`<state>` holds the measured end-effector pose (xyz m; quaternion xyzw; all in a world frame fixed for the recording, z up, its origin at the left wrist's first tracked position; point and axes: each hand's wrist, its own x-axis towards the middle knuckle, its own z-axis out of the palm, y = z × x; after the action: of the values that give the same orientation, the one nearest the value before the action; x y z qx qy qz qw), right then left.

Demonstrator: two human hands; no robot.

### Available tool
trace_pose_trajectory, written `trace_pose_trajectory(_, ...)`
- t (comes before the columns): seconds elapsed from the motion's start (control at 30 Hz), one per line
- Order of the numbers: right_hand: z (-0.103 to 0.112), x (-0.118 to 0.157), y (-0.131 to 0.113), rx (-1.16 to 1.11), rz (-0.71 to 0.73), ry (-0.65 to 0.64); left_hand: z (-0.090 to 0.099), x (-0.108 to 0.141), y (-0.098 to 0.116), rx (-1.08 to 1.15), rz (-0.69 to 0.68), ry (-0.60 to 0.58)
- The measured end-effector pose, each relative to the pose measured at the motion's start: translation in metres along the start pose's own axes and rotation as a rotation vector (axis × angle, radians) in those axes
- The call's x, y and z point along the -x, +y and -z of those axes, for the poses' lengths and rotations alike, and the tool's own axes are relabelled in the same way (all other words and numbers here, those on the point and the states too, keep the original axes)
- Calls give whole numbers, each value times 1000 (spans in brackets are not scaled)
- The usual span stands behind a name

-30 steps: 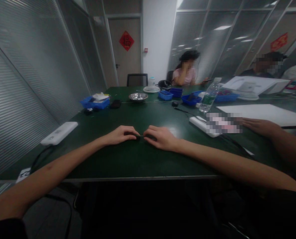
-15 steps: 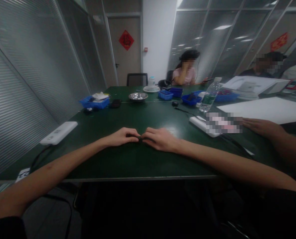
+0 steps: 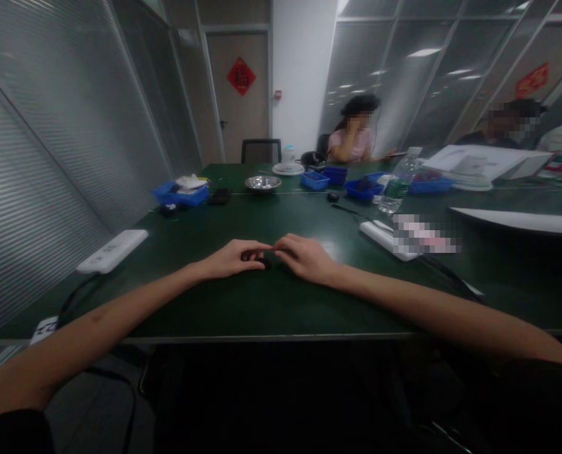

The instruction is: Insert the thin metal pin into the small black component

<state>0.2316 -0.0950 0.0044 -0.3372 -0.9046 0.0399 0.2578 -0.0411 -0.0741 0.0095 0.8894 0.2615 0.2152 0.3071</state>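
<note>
Hands (image 3: 308, 260) meet, grip unclear, by a small dark object (image 3: 267, 264); bowl (image 3: 258, 189), bottle (image 3: 395, 189) beyond.

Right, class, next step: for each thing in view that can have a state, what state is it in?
Left hand: thumb and fingers parted, index finger extended
Right hand: fingers bent, tips close to the left's
Small dark piece: by the left thumb; whether gripped, unclear
Metal bowl: upright
Clear bottle: capped, standing
Door: shut
Left power strip: cord attached
</note>
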Motion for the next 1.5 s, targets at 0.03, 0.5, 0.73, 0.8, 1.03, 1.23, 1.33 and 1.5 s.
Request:
trace_pose_trajectory(0.03, 0, -1, 1, -3, -29, -1, 1, 0, -1, -5, -1, 5)
trace_pose_trajectory(0.5, 1, -3, 4, 19, -126, -59, -3, 0, 7, -87, -167, -65)
trace_pose_trajectory(0.73, -1, -3, 4, 41, -115, -68, -6, 0, 18, -176, -203, -122)
trace_pose_trajectory(0.8, -1, -4, 4, 51, -105, -69, -5, 0, 19, -186, -227, -120)
trace_pose_trajectory(1.03, 0, -3, 3, 58, -105, -70, -6, 0, 11, -180, -223, -69)
trace_pose_trajectory(1.23, 4, -3, -1, 51, -99, -79, -6, 1, 11, -195, -223, -78)
trace_pose_trajectory(1.33, 4, -3, 0, 54, -97, -83, 3, 0, 6, -213, -195, -38)
trace_pose_trajectory(1.5, 4, -3, 1, 40, -97, -101, 53, 10, -35, -330, -31, 189)
